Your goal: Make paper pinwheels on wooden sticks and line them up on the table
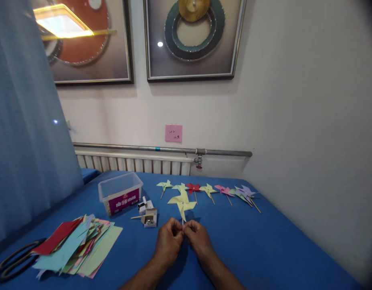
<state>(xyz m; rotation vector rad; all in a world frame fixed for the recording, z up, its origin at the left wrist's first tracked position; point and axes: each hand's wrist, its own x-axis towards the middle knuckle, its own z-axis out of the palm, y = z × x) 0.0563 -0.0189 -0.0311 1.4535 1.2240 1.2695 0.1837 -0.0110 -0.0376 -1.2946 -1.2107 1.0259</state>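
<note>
A pale yellow paper pinwheel [182, 204] stands upright on a thin stick in front of me, a small pin head at its centre. My left hand [170, 239] pinches the stick just below the blades. From the other side, my right hand [198, 238] closes its thumb and finger on the same stick, the two hands' fingertips nearly touching. Most of the stick is hidden by the fingers. Behind it, finished pinwheels lie in a row, among them a red pinwheel [193, 188], a pink pinwheel [224, 189] and a purple pinwheel [245, 192].
Left of my hands lie a small open box of pins [149, 218], a second small box [144, 206] and a clear plastic tub [121, 193]. Coloured paper sheets [77, 245] are piled at the left, partly over black-handled scissors [17, 259]. A blue cloth [264, 249] covers the table.
</note>
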